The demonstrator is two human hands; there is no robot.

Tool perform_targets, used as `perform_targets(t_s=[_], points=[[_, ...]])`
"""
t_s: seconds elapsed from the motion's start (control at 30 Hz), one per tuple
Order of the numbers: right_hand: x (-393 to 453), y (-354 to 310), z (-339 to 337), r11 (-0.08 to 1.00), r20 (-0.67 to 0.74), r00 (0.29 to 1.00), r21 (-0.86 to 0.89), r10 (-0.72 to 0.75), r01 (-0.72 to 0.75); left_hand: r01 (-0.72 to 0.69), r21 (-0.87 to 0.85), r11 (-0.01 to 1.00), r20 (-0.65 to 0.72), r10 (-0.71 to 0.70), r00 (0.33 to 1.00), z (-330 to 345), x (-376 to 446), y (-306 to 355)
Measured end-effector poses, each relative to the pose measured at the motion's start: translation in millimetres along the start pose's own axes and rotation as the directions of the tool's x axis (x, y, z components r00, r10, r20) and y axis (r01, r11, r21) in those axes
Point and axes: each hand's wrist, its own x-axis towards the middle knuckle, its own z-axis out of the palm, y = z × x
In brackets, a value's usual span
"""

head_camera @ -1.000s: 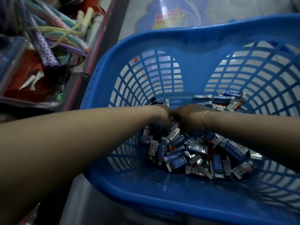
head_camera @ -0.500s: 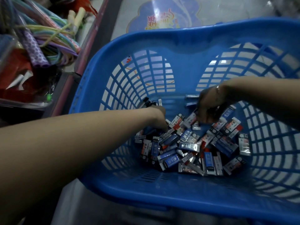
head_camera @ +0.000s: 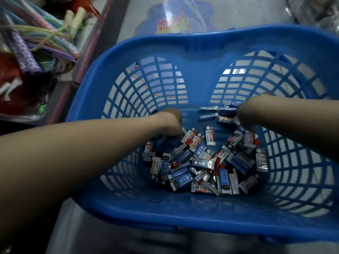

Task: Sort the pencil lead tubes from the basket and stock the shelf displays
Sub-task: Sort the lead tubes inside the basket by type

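pencil lead tubes (head_camera: 201,162) heaped loose on the floor of a blue basket (head_camera: 183,213). left hand (head_camera: 172,122) down among those at the heap's left edge, right hand (head_camera: 244,116) at its far right; grip of either impossible to tell, fingers hidden. coloured skipping ropes (head_camera: 42,44) on a shelf to the left.

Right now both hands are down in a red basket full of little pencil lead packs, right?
Not quite: the basket is blue, not red. The head view shows the left hand and right hand both down inside it among the little pencil lead packs.
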Motion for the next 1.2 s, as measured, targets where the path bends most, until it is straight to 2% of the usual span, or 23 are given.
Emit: perform_targets(t_s=[0.03,0.07,0.1,0.13,0.17,0.2,0.23,0.27,0.3,0.37,0.4,0.43,0.47,0.53,0.6,0.67,0.7,0.77,0.83,0.9,0.97,1.03,1.2], points=[[4.9,-3.1,-4.2,0.996,-0.094,0.996,0.086,-0.001,0.009,-0.033,-0.114,0.993,-0.045,0.028,0.999,-5.2,-0.1,0.0],[11.9,-4.6,-5.4,0.956,-0.162,0.986,0.282,-0.033,0.078,-0.075,-0.267,0.961,-0.081,0.055,0.995,-11.0,1.1,0.4],[15.5,-9.2,-8.1,0.837,-0.196,0.979,0.523,-0.062,0.158,-0.114,-0.401,0.909,-0.114,0.074,0.991,-14.0,0.5,2.3],[15.8,-11.7,-11.6,0.639,-0.185,0.977,0.74,-0.106,0.209,-0.144,-0.531,0.835,-0.129,0.088,0.988,-16.6,-2.1,6.6],[15.1,-13.4,-15.3,0.391,-0.181,0.973,0.893,-0.146,0.225,-0.154,-0.621,0.769,-0.13,0.092,0.987,-18.0,-3.1,10.2],[12.2,-13.0,-17.4,0.207,-0.171,0.971,0.957,-0.167,0.204,-0.154,-0.686,0.711,-0.128,0.091,0.988,-16.0,-1.3,11.7],[12.6,-13.1,-18.3,0.179,-0.17,0.971,0.963,-0.17,0.2,-0.141,-0.715,0.684,-0.117,0.081,0.99,-13.4,0.1,13.0],[12.7,-12.7,-18.2,0.262,-0.16,0.974,0.945,-0.158,0.198,-0.125,-0.725,0.677,-0.095,0.081,0.992,-9.9,1.4,14.7],[14.0,-10.8,-16.8,0.411,-0.132,0.98,0.893,-0.146,0.181,-0.119,-0.679,0.724,-0.084,0.085,0.993,-5.9,4.0,14.6],[13.2,-3.1,-14.2,0.691,-0.038,0.994,0.716,-0.106,0.101,-0.139,-0.358,0.923,-0.106,0.107,0.989,2.1,10.0,11.6],[12.9,1.1,-12.7,0.779,0.018,0.996,0.624,-0.083,0.054,-0.137,-0.164,0.977,-0.125,0.117,0.985,6.7,10.8,11.2],[10.9,5.3,-10.5,0.827,0.06,0.996,0.561,-0.065,0.02,-0.133,-0.039,0.99,-0.127,0.127,0.984,11.8,11.7,10.9],[6.9,8.7,-8.3,0.874,0.093,0.994,0.486,-0.054,0.002,-0.127,0.015,0.992,-0.112,0.128,0.985,17.2,12.8,11.2],[-1.2,11.8,-2.7,0.904,0.143,0.99,0.426,-0.021,-0.042,-0.117,0.101,0.988,-0.098,0.127,0.987,27.7,13.6,14.9],[-7.0,10.6,1.3,0.901,0.126,0.992,0.432,-0.025,-0.032,-0.135,0.269,0.954,-0.124,0.173,0.977,34.8,17.7,20.3],[-9.0,6.4,2.2,0.969,0.111,0.994,0.243,0.009,-0.036,-0.138,0.406,0.903,-0.115,0.201,0.973,36.3,21.5,26.4],[-8.9,2.0,3.3,0.994,0.105,0.994,0.102,0.026,-0.037,-0.13,0.412,0.902,-0.094,0.183,0.979,36.0,23.3,28.9],[-3.6,-11.8,6.7,0.98,0.063,0.996,-0.194,0.057,-0.044,-0.095,0.314,0.945,-0.035,0.111,0.993,34.1,26.0,31.9],[-0.4,-25.3,5.5,0.933,-0.061,0.997,-0.354,0.037,-0.056,-0.06,0.214,0.975,0.011,0.059,0.998,31.0,27.2,32.3],[6.0,-35.2,3.1,0.953,-0.19,0.978,-0.301,-0.088,0.027,-0.056,0.131,0.99,0.038,0.051,0.998,27.6,28.9,31.8],[16.4,-41.2,4.7,0.966,-0.192,0.948,-0.096,-0.253,0.239,-0.077,0.071,0.995,0.035,0.074,0.997,26.0,29.3,32.4],[22.8,-42.9,10.4,0.937,-0.163,0.932,0.085,-0.323,0.34,-0.096,0.055,0.994,0.007,0.096,0.995,26.7,29.5,32.3],[27.7,-42.9,20.1,0.924,-0.186,0.913,0.056,-0.362,0.378,-0.106,0.009,0.994,0.076,0.105,0.992,29.0,31.6,27.2]])
